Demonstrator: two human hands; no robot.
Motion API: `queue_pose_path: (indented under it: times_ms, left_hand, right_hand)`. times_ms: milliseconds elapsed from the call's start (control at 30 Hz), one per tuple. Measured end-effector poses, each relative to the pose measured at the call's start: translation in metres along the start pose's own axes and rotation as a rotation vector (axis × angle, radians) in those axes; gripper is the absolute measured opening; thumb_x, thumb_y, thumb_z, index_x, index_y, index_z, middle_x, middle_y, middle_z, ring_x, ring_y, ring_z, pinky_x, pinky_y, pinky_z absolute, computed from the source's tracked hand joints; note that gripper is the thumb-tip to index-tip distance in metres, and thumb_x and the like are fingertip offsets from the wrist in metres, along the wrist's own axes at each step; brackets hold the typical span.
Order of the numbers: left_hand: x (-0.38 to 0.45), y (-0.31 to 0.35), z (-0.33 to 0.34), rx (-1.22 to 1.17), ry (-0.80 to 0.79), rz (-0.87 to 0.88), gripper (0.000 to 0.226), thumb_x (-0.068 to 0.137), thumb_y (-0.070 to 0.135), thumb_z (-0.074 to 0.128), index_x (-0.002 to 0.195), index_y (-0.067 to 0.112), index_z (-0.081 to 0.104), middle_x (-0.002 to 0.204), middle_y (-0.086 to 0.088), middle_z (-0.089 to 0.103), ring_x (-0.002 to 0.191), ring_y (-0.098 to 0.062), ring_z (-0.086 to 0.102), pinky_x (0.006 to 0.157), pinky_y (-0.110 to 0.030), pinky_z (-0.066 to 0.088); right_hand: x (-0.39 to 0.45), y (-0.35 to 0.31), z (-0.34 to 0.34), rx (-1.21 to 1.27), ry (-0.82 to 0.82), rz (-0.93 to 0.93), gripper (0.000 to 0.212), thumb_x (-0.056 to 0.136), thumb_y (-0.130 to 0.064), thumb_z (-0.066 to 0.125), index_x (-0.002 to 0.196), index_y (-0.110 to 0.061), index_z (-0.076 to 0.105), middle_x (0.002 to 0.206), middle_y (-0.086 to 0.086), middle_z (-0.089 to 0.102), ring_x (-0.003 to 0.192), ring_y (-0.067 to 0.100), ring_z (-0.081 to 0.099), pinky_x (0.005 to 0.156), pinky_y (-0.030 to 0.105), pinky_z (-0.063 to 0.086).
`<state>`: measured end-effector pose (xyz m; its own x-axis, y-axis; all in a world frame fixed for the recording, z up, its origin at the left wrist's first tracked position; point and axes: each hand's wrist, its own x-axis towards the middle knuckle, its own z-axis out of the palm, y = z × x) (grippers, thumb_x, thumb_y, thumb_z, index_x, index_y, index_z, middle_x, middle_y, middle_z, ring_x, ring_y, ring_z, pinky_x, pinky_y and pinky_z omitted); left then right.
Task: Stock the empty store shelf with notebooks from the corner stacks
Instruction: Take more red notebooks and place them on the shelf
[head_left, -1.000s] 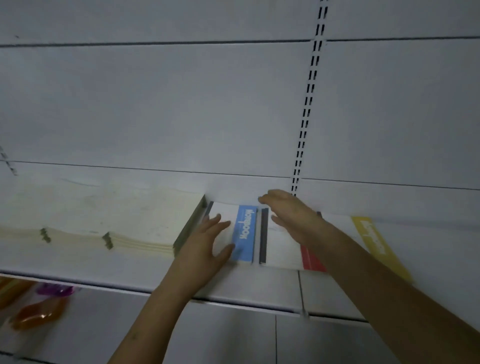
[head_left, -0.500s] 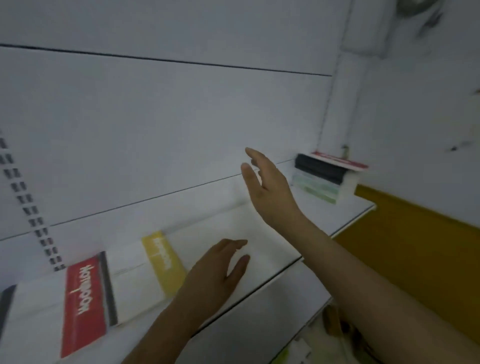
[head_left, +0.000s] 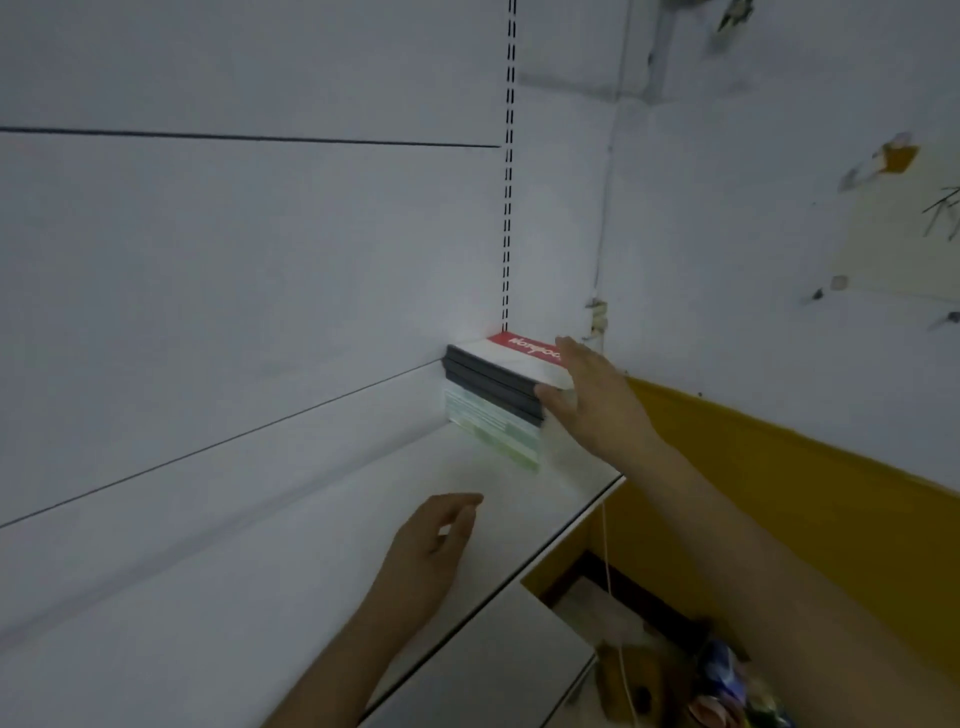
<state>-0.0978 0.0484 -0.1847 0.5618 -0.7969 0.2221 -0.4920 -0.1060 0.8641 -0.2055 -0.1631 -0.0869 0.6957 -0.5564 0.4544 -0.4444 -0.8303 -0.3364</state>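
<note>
A single head-worn wide-angle view covered the scene; no second view existed to share it. The camera sat above and in front of the white shelf, looking forward, down and rightward toward the corner where the shelf's back panel met the side wall. It stood close, within arm's reach: both forearms ran in from the lower edge. The stack of notebooks in the corner fell near the frame's centre, while the yellow wall band crossed the right side.

A yellow wall band runs along the right wall. A pale paper sticks higher up.
</note>
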Motion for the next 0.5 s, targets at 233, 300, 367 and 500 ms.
queue_pose_path:
  times_ms: [233, 300, 367, 500]
  left_hand:
    - [0.068, 0.026, 0.027, -0.662, 0.164, -0.269, 0.037, 0.105, 0.026, 0.036, 0.116, 0.006, 0.065, 0.117, -0.015, 0.070, 0.107, -0.024, 0.068, 0.096, -0.038, 0.052]
    - [0.079, 0.036, 0.027, -0.911, 0.183, -0.332, 0.043, 0.102, 0.035, 0.039, 0.122, 0.004, 0.060, 0.119, -0.016, 0.069, 0.110, -0.029, 0.066, 0.099, -0.042, 0.050]
    - [0.084, 0.042, 0.023, -1.124, 0.224, -0.327, 0.047, 0.097, 0.043, 0.044, 0.125, 0.007, 0.058, 0.119, -0.016, 0.068, 0.111, -0.030, 0.065, 0.099, -0.046, 0.051]
    - [0.082, 0.030, 0.006, -1.148, 0.394, -0.375, 0.027, 0.093, 0.019, 0.058, 0.119, 0.016, 0.061, 0.114, -0.014, 0.071, 0.107, -0.034, 0.067, 0.087, -0.053, 0.055]
  right_hand:
    - [0.012, 0.041, 0.044, -0.085, 0.372, -0.334, 0.049, 0.105, -0.031, 0.031, 0.105, -0.005, 0.072, 0.103, 0.010, 0.073, 0.092, 0.022, 0.072, 0.090, 0.033, 0.051]
    - [-0.001, 0.036, 0.057, -0.056, 0.465, -0.449, 0.042, 0.104, -0.030, 0.036, 0.111, -0.005, 0.069, 0.108, 0.011, 0.072, 0.096, 0.021, 0.071, 0.089, 0.036, 0.054]
    - [-0.023, 0.020, 0.075, 0.001, 0.497, -0.619, 0.027, 0.097, -0.023, 0.054, 0.116, -0.007, 0.063, 0.114, 0.011, 0.070, 0.104, 0.020, 0.068, 0.095, 0.034, 0.052]
    - [-0.043, -0.010, 0.087, 0.046, 0.229, -0.851, 0.033, 0.099, -0.031, 0.051, 0.118, -0.009, 0.065, 0.124, 0.007, 0.066, 0.117, 0.018, 0.059, 0.106, 0.034, 0.042]
